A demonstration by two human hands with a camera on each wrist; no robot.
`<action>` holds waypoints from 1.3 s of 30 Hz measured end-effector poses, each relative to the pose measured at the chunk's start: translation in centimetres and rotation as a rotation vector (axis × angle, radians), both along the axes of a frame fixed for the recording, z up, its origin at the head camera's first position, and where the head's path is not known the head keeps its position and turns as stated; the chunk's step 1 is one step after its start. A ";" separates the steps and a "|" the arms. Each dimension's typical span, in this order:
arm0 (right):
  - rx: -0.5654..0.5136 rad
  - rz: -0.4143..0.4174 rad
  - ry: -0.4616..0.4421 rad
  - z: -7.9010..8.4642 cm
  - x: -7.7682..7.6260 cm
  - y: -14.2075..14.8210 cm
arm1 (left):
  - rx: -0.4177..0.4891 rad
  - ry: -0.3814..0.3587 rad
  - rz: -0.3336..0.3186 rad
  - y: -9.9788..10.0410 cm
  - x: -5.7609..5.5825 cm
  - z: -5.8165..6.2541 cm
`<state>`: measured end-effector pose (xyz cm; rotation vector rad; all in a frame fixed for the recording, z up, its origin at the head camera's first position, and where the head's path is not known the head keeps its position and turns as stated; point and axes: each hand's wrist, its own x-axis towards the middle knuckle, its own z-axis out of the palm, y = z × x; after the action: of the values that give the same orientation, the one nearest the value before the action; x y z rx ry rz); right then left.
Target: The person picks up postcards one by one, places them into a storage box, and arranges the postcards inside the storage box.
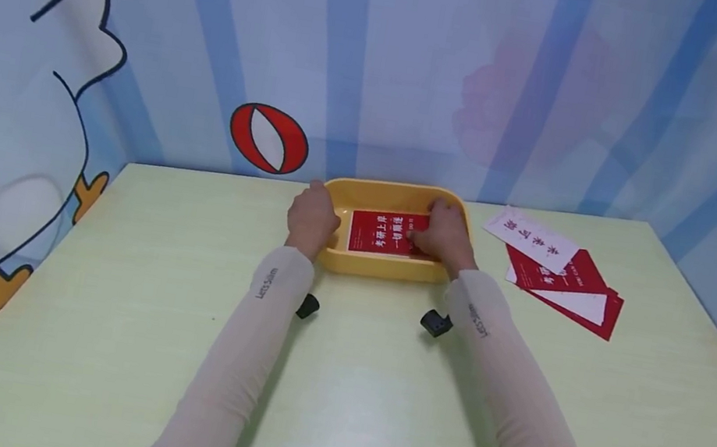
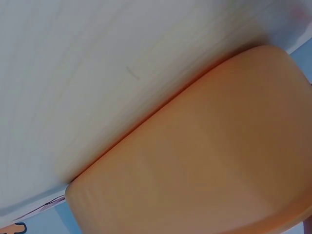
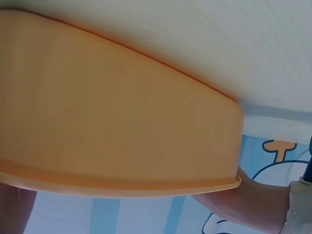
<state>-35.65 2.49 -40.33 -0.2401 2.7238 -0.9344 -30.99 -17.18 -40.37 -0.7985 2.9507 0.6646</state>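
Observation:
A yellow plastic tray [image 1: 365, 266] stands near the table's back edge. Inside it lies a red card [image 1: 367, 231] with white lettering, a pale edge showing below. My left hand [image 1: 312, 220] grips the tray's left side, thumb at the rim. Reaching over the tray's right end, my right hand [image 1: 447, 234] pinches the red card's right part, its thumb on the printed face; the other fingers are partly hidden. The left wrist view is filled by the tray's outer wall [image 2: 195, 156]. In the right wrist view, the tray wall [image 3: 117, 117] covers most of both hands.
Right of the tray, several red cards [image 1: 610, 313] lie overlapped on the pale table [image 1: 360, 382], with a pinkish-white lettered card [image 1: 530, 238] on top. A blue cartoon-printed backdrop [image 1: 413, 67] rises behind the table. Black wrist cameras [image 1: 436, 323] hang beneath the sleeves.

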 end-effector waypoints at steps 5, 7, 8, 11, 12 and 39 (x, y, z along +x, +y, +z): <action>0.010 0.017 -0.004 0.0 0.0 0.1 | 0.010 -0.014 0.003 0.1 -0.1 -0.2; 0.017 0.021 -0.004 0.0 -0.1 0.3 | 0.010 -0.013 0.001 0.2 -0.3 -0.3; 0.023 0.026 -0.003 0.0 -0.2 0.3 | 0.005 -0.013 0.001 0.2 -0.4 -0.3; 0.031 0.025 0.003 0.0 -0.5 0.3 | -0.009 -0.002 0.005 0.2 -0.7 -0.3; 0.032 0.025 0.003 0.0 -0.7 0.3 | -0.013 0.000 0.007 0.2 -0.8 -0.3; -0.027 0.019 0.041 0.7 -0.2 -0.1 | -0.033 -0.016 0.004 0.1 0.0 0.2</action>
<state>-35.90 2.35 -39.59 -0.2923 2.7422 -0.9724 -31.02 -17.11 -40.21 -0.8082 2.9538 0.6088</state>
